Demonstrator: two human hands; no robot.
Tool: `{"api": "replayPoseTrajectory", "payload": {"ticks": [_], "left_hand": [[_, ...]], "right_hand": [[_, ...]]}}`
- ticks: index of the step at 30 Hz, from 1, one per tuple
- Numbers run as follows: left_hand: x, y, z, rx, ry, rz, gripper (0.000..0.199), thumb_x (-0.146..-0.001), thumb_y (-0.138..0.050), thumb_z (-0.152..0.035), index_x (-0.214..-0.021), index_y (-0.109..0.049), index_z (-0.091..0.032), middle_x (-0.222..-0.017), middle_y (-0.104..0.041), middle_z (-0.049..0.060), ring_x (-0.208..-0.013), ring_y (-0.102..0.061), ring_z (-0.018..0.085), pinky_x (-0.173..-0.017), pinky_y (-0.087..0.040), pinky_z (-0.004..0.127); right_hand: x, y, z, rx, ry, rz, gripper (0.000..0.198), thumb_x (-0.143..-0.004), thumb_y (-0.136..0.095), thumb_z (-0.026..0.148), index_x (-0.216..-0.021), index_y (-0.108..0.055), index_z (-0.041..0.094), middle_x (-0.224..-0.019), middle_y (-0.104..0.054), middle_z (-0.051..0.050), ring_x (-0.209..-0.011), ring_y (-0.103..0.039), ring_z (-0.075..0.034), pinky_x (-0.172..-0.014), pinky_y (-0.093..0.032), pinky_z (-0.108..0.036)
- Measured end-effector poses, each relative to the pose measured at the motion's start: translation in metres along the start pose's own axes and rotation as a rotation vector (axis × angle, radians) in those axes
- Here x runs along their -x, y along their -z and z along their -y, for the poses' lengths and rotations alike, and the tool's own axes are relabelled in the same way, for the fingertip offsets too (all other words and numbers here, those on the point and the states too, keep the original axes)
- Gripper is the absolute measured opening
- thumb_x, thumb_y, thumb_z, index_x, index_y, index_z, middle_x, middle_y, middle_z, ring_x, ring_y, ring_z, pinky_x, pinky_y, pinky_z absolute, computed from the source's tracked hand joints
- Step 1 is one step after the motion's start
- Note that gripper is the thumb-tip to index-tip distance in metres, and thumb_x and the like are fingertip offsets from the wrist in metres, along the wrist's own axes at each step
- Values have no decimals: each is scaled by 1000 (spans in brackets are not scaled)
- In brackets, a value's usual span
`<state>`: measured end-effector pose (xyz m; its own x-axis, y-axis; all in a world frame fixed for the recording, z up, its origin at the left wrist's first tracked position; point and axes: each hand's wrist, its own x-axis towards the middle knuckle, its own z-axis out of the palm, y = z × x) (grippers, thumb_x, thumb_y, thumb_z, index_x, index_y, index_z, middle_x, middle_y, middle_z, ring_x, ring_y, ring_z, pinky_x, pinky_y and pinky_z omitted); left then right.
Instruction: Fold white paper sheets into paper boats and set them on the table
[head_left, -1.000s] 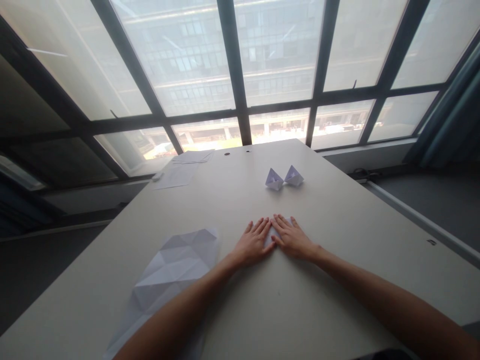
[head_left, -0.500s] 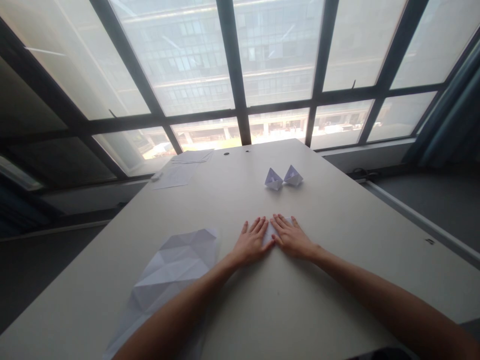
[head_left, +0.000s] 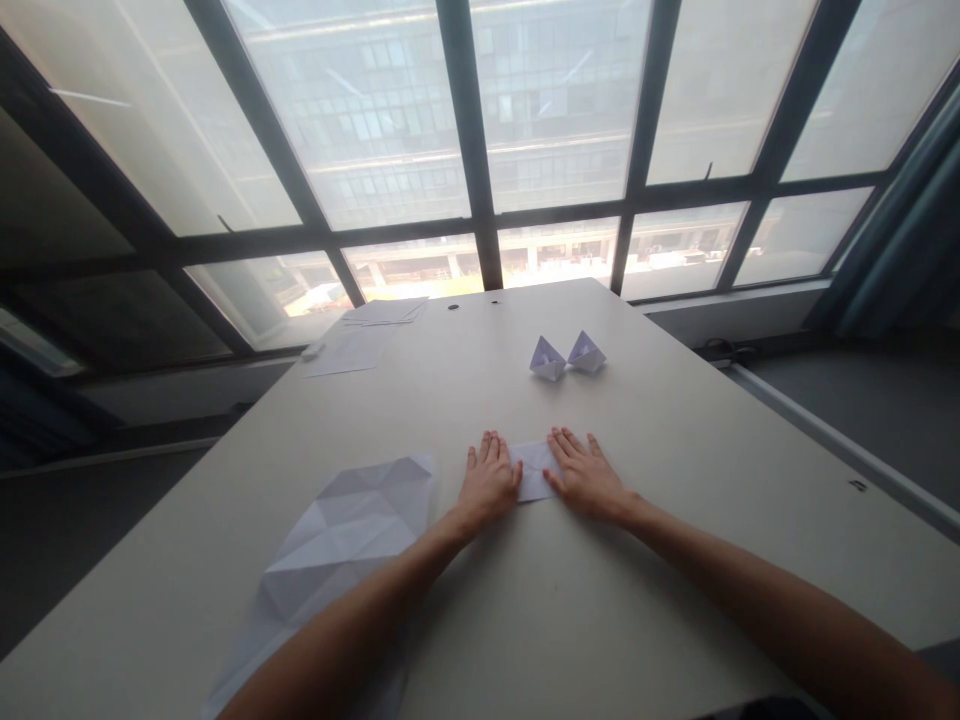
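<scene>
A small folded white paper (head_left: 533,474) lies flat on the table between my hands. My left hand (head_left: 489,482) rests flat over its left edge, fingers stretched out away from me. On the right side of the paper my right hand (head_left: 585,476) presses down, palm lowered and fingers extended, covering that end. Beyond my hands stand two folded paper boats, the left boat (head_left: 547,359) and the right boat (head_left: 586,352), side by side. A large creased sheet of paper (head_left: 352,520) lies at the left, partly beneath my left forearm.
The white table (head_left: 675,560) narrows toward large windows (head_left: 555,100). Flat white sheets (head_left: 346,352) lie at its far left corner, with a small pale object (head_left: 312,351) beside them. A blue curtain (head_left: 892,250) hangs at the right.
My left hand has slid left, away from my right hand, uncovering the middle of the folded paper. My right hand has barely moved. The boats and creased sheet stay put.
</scene>
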<state>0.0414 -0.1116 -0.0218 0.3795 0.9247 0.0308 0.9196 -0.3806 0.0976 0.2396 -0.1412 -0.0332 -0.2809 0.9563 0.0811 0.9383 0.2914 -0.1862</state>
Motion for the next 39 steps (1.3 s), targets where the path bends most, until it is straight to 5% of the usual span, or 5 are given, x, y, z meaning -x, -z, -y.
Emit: {"api": "replayPoseTrajectory", "payload": {"ticks": [6, 11, 21, 34, 39], "left_hand": [[-4, 4, -2, 105, -165, -152, 55, -95, -25, -20, -149, -29, -8, -157, -25, 14, -147, -14, 20, -119, -16, 40], [-1, 2, -9, 105, -395, -5, 55, -100, -25, -37, -150, -28, -14, -158, -25, 10, -147, -18, 20, -119, -15, 41], [4, 4, -9, 85, -357, 11, 59, -100, -23, -46, -154, -19, -22, -159, -20, 3, -148, -14, 23, -119, -13, 45], [5, 5, -8, 63, -349, 26, 59, -99, -25, -48, -153, -23, -23, -159, -20, 2, -148, -12, 25, -119, -10, 49], [5, 5, -9, 64, -341, 33, 62, -98, -26, -52, -153, -22, -25, -160, -20, 2, -148, -11, 26, -119, -9, 48]], "right_hand": [[1, 2, 2, -18, 6, -5, 69, -96, -26, 48, -151, -25, 7, -158, -20, -15, -147, -14, -27, -117, -5, -53], [1, 2, 2, -12, 22, -9, 68, -96, -29, 45, -151, -25, 5, -158, -19, -16, -147, -13, -27, -118, -6, -51], [1, 2, 3, -36, 124, 5, 64, -97, -26, 39, -152, -22, 9, -158, -20, -12, -147, -14, -24, -117, -8, -52], [7, 2, -26, -33, -160, 25, 81, -95, -14, 62, -152, -22, 5, -158, -15, -17, -147, -9, -28, -114, 0, -59], [1, 4, -32, -75, -277, -68, 69, -99, -10, 50, -151, -23, 6, -158, -19, -17, -147, -11, -27, -115, -8, -58]]}}
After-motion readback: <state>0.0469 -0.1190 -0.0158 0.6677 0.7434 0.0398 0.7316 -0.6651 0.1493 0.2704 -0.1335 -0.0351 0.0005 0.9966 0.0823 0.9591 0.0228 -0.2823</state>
